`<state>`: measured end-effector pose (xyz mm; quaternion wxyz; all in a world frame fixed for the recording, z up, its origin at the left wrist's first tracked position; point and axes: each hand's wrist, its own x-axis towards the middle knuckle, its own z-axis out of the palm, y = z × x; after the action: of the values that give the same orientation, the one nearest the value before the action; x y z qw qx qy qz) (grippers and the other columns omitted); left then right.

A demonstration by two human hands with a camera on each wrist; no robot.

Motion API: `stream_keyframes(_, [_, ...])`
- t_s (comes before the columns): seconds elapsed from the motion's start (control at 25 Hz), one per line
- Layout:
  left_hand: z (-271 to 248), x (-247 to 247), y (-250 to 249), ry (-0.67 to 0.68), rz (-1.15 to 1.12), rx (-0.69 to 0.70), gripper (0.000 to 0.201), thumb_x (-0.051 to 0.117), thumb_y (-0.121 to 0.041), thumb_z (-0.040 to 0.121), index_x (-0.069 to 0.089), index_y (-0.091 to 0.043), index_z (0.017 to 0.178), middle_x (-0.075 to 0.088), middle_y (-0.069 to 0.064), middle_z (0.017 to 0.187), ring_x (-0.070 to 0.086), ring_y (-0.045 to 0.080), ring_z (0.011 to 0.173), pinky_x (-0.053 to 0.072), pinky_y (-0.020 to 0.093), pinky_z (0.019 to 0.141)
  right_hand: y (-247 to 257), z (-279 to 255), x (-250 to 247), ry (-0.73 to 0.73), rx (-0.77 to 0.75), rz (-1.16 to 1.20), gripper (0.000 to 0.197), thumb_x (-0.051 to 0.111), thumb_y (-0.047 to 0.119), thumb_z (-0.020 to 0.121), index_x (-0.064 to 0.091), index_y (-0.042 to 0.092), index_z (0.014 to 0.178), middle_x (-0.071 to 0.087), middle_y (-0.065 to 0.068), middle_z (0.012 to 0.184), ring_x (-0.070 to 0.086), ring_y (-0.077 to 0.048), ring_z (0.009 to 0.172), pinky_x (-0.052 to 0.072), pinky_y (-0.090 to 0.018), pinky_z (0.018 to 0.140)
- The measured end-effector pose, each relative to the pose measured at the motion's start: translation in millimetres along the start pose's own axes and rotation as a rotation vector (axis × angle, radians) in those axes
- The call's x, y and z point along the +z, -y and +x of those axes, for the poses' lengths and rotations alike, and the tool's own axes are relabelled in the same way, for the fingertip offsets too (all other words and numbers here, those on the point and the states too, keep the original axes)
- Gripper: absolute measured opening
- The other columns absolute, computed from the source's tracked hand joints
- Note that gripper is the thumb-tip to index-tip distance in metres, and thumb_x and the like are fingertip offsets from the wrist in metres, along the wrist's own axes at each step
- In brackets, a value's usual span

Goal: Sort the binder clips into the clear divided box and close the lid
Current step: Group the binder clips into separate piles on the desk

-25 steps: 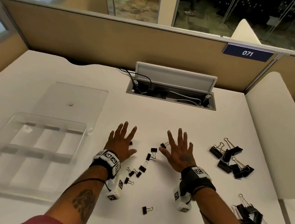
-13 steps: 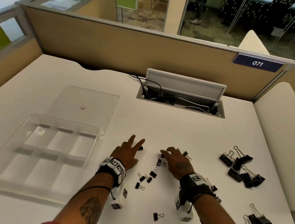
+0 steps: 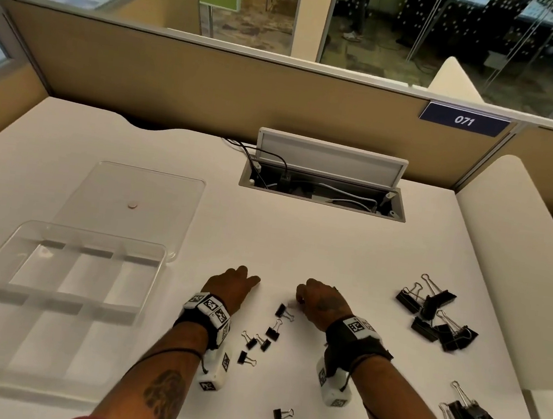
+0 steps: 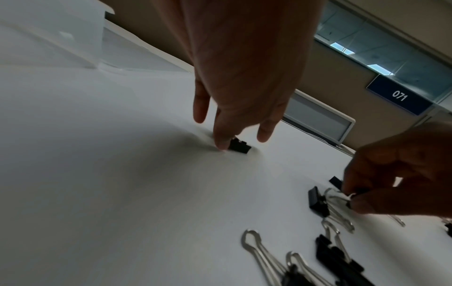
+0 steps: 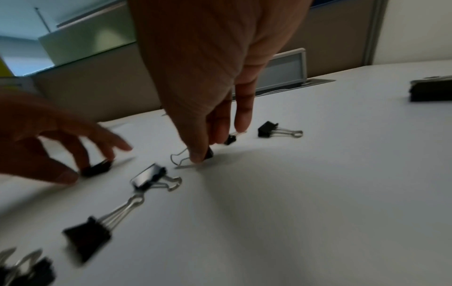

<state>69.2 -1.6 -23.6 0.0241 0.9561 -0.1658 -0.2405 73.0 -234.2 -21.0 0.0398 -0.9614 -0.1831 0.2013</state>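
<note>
Left hand (image 4: 244,63) fingers (image 4: 221,139) pinch small clip (image 4: 239,146) on counter (image 3: 298,246). Right hand (image 5: 208,63) fingers (image 5: 199,154) grip second clip (image 5: 209,152); loose clips (image 3: 265,337) behind fingers.

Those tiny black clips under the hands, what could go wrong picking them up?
Each hand, left hand and right hand, pinches a tiny black binder clip by its fingertips, so one might slip. The clear divided plastic box sits well off to the left, so a loosely held clip could drop on the way.
</note>
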Motion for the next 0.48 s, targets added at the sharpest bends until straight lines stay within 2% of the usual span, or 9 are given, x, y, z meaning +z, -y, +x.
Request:
stream_keyframes(0.12, [6, -2, 1, -0.026, -0.008, -0.010, 0.035, 0.046, -0.008, 0.091, 0.053, -0.016, 0.124, 0.041, 0.011, 0.131, 0.052, 0.030, 0.111, 0.049, 0.040, 0.084, -21, -2, -10, -0.042, 0.092, 0.141, 0.020, 0.053, 0.026, 0.091, 0.059, 0.016, 0.108, 0.057, -0.009, 0.112, 0.055, -0.029, 0.104, 0.043, -0.035, 0.084])
stream_keyframes(0.2, [10, -4, 0, -0.059, -0.010, -0.026, 0.024, 0.051, -0.013, 0.090, 0.055, -0.013, 0.114, 0.043, 0.010, 0.127, 0.053, 0.030, 0.107, 0.051, 0.039, 0.079, -39, -3, -18, -0.095, 0.191, 0.240, 0.021, 0.059, 0.030, 0.089, 0.061, 0.018, 0.106, 0.061, -0.007, 0.110, 0.056, -0.027, 0.104, 0.043, -0.033, 0.085])
stream_keyframes(0.36, [26, -17, -19, -0.075, -0.131, -0.065, 0.026, 0.052, -0.026, 0.093, 0.052, -0.014, 0.116, 0.048, 0.006, 0.124, 0.049, 0.025, 0.114, 0.047, 0.039, 0.084, -59, -8, -21, -0.082, 0.318, 0.338, 0.024, 0.063, 0.034, 0.087, 0.062, 0.021, 0.108, 0.064, -0.006, 0.110, 0.058, -0.025, 0.103, 0.047, -0.032, 0.087])
stream_keyframes(0.48, [41, -29, -46, -0.089, -0.173, -0.001, 0.031, 0.051, -0.032, 0.094, 0.051, -0.016, 0.121, 0.053, 0.005, 0.124, 0.048, 0.024, 0.118, 0.044, 0.039, 0.089, -60, -9, -15, -0.062, 0.347, 0.355, 0.026, 0.063, 0.037, 0.087, 0.063, 0.022, 0.107, 0.064, -0.006, 0.111, 0.059, -0.026, 0.102, 0.046, -0.030, 0.084])
